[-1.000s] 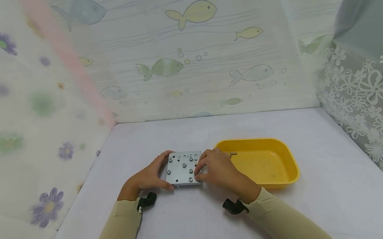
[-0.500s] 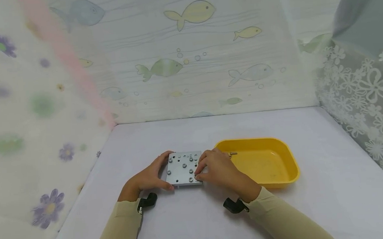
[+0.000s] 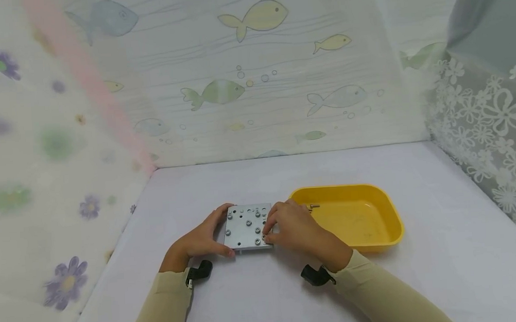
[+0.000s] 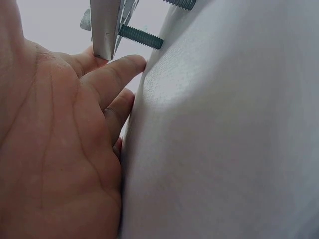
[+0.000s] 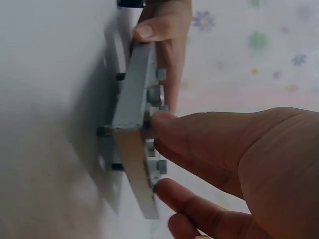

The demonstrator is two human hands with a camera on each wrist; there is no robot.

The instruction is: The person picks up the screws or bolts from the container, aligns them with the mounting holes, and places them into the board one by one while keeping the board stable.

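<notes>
No text, label, brand, number or sign could be read on anything in these views

Soft, even light filled the scene, casting faint shadows. The head view bent at its edges, and the left curtain [image 3: 42, 143] blurred. Both wrist views were soft up close.

makeshift recording booth: fish-print curtain [image 3: 258, 83], flower curtains [image 3: 488, 120] round white table [image 3: 269, 296]
</notes>
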